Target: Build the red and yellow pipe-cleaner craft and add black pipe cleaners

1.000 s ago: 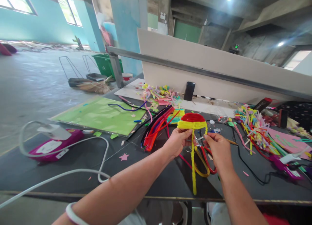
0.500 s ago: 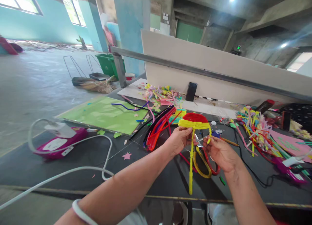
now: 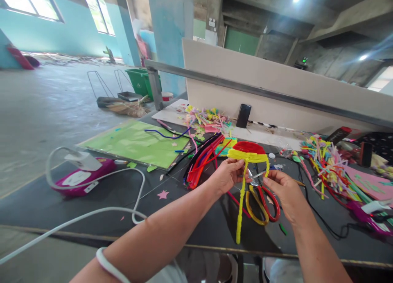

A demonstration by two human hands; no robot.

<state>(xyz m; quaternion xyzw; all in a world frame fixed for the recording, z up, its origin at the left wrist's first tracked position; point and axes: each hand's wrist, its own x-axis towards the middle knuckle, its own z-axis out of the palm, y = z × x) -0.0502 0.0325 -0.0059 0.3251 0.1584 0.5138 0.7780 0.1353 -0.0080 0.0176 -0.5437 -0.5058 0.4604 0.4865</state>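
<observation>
- Bare table (image 3: pixel 211 230) lies open on the near side of both hands, down to its front edge.
- Between left hand (image 3: pixel 227 174) and right hand (image 3: pixel 284 189), the pipe-cleaner figure (image 3: pixel 247 152) and scissors (image 3: pixel 264 201) fill the gap.
- Red bundle (image 3: pixel 201 162) blocks the left; black cord (image 3: pixel 339 236) and loose pile (image 3: pixel 322 164) crowd the right.

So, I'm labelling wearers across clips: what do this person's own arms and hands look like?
Both forearms are bare, with no sleeves in view. The left hand and right hand wear no gloves, and I can see no ring or watch. The one thing worn is a plain white bangle around the left forearm, far up from the wrist.
</observation>
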